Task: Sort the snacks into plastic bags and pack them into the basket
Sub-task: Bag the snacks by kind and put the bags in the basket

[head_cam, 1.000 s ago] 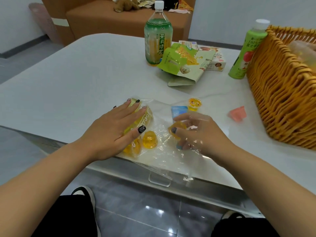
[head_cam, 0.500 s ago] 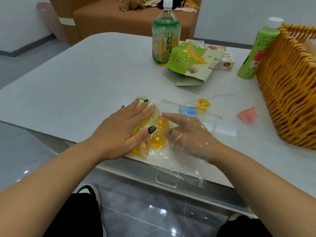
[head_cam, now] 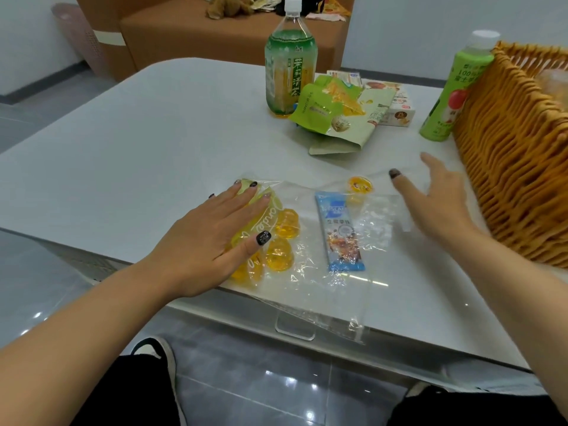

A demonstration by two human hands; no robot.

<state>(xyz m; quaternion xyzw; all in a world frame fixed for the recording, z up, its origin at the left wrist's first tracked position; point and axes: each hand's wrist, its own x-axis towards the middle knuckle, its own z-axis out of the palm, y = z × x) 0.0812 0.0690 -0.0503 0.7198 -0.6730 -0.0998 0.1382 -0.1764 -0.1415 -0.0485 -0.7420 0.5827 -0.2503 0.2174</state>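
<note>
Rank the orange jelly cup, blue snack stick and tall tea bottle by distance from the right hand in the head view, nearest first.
From the right hand:
1. Orange jelly cup, just left of its fingers.
2. Blue snack stick, farther left, nearer the table's front edge.
3. Tall tea bottle, at the table's back.

The table (head_cam: pixel 129 155) is seen as pale grey-white. The bag (head_cam: pixel 310 290) is clear, and yellow-orange jellies (head_cam: pixel 278 253) are shown through it, beside a yellow-green pouch (head_cam: pixel 264 210) lettered in white. A blue sachet (head_cam: pixel 339 229) is printed with white characters and a brown picture. An orange cup (head_cam: pixel 360 184) is seen near it. The basket (head_cam: pixel 519 167) is woven in golden orange. The tea bottle (head_cam: pixel 290 72) is labelled green with a yellow panel and capped white. The juice bottle (head_cam: pixel 451 87) is light green, marked with a red apple and capped white. Light green packets (head_cam: pixel 338 118) are printed with yellow. Black nail polish is worn on the left hand (head_cam: pixel 209 241) and the right hand (head_cam: pixel 439 198). The sofa (head_cam: pixel 215 35) is brown.
</note>
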